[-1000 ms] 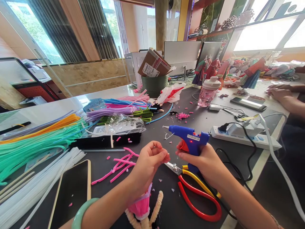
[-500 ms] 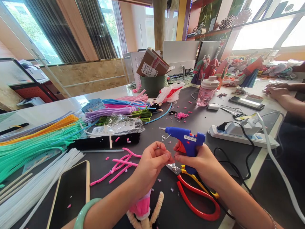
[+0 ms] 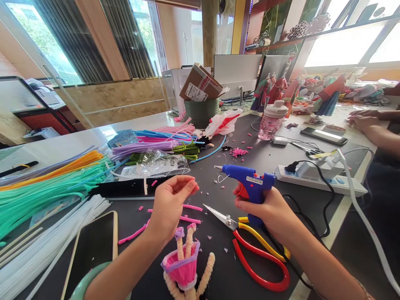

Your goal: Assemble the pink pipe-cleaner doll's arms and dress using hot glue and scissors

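Observation:
My right hand is wrapped round the handle of a blue glue gun, whose nozzle points left. My left hand is raised with thumb and fingertips pinched together; whatever is between them is too small to make out. Below it lies a pipe-cleaner doll with a pink and purple skirt and beige limbs. Scissors with red and yellow handles lie partly under the glue gun. Pink pipe cleaners are scattered beside and behind my left hand.
Bundles of green, white and purple pipe cleaners cover the left. A phone lies near the front left. To the right are a power strip and cables. A pink bottle stands further back. Another person's hands rest at the far right.
My left hand has moved left, away from the glue gun, uncovering the doll's skirt and the scissor blades. My right hand and the glue gun have shifted slightly right.

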{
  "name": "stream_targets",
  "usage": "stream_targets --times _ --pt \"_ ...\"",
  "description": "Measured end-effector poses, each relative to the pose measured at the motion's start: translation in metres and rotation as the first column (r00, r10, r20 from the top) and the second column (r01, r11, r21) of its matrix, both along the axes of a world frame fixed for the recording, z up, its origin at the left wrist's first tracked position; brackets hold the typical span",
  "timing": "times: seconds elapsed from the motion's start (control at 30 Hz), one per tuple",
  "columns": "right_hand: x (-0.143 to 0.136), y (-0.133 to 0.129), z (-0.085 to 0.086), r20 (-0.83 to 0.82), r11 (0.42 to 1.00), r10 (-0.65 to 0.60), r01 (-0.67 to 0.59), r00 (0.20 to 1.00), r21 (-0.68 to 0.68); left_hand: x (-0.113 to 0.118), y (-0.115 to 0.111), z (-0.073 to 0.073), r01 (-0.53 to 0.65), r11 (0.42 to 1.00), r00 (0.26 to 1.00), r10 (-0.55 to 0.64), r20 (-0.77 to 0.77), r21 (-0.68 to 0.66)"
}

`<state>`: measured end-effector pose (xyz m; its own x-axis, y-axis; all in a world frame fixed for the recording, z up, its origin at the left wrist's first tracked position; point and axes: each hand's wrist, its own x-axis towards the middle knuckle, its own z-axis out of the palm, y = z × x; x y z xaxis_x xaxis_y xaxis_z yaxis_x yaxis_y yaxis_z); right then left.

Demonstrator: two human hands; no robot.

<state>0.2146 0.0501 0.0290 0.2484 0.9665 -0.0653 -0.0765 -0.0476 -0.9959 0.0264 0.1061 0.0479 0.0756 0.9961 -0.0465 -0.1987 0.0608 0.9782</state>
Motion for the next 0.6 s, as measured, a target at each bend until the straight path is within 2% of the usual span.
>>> stream_targets --times 0.3,0.43,0.6 --pt "0.008 0.001 -0.005 -0.044 0.999 0.005 -0.007 0.999 -0.031 -0.002 0.012 0.004 -0.037 0.997 0.999 0.039 -0.02 0.063" --pt "0.012 0.001 -0.007 -0.122 0.999 0.031 -0.036 0.992 -0.036 -0.004 0.016 0.005 -0.002 0.995 0.999 0.007 -0.054 0.096" --pt "0.008 -0.003 -0.003 -0.23 0.994 0.092 -0.102 0.969 -0.034 -0.009 0.014 0.013 0.018 0.99 0.995 -0.003 -0.103 0.14"
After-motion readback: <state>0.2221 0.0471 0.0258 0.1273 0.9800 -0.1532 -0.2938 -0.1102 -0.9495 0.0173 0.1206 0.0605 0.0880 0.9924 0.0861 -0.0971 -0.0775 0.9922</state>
